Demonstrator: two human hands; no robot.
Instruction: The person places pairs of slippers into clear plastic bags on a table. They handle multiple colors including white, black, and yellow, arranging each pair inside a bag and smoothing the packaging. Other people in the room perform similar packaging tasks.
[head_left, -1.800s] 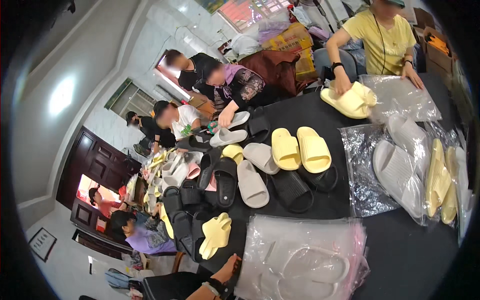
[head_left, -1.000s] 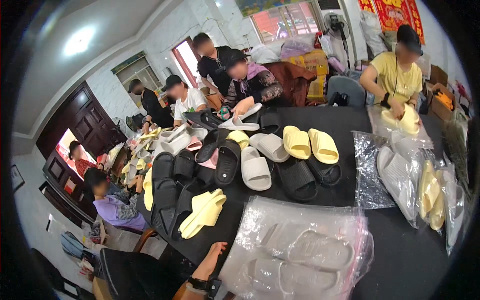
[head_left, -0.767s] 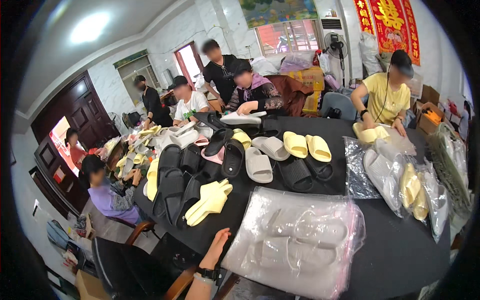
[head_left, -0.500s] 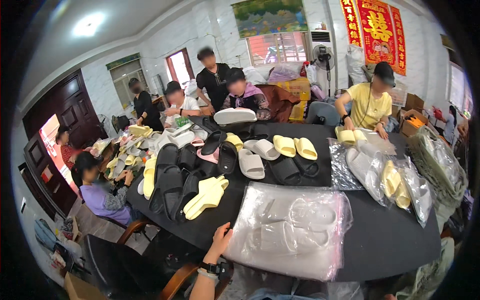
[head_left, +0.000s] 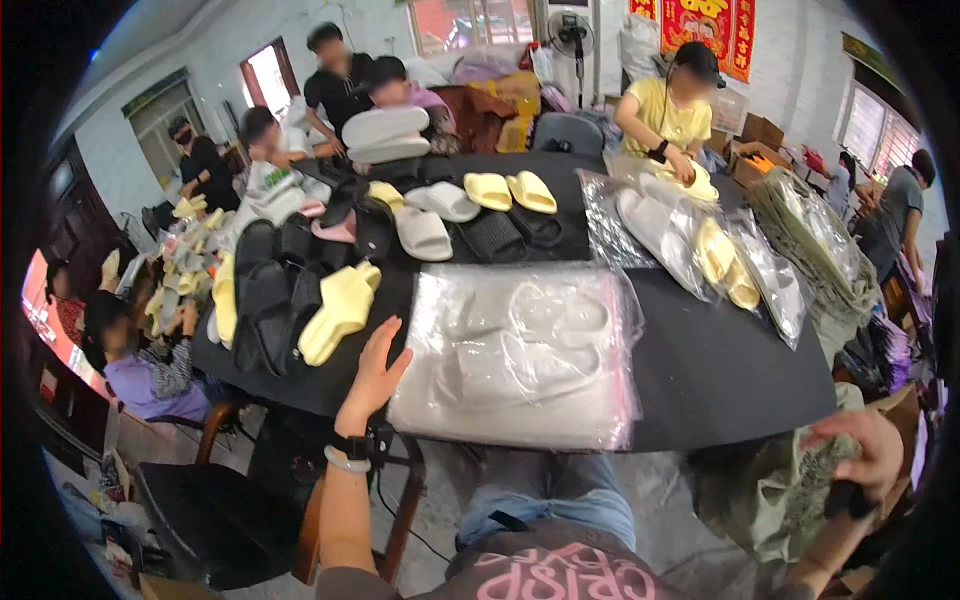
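Note:
My left hand (head_left: 376, 372) has its fingers outstretched at the left edge of a stack of clear plastic bags (head_left: 430, 400) on the table. A pair of light grey slippers (head_left: 528, 368) shows within or under the clear plastic; I cannot tell which. At the lower right, my right hand (head_left: 866, 452) is slightly blurred, fingers apart, at a grey-green woven sack (head_left: 768, 512) beside the table; whether it touches the sack is unclear. Left of the bags lie yellow slippers (head_left: 338, 312) and black slippers (head_left: 262, 300).
Across the black table (head_left: 720, 400), a person in a yellow top (head_left: 668, 115) handles a yellow slipper. Bagged slippers (head_left: 722, 262) lie at the right, by a bulging net sack (head_left: 815, 245). A wooden-armed chair (head_left: 215, 525) stands at the lower left. Other people sit and stand farther back.
The view has tilted down and shifted right. My right hand has come into view by the sack. My left hand's fingers have spread at the bags' edge. The co-worker's hands have come together.

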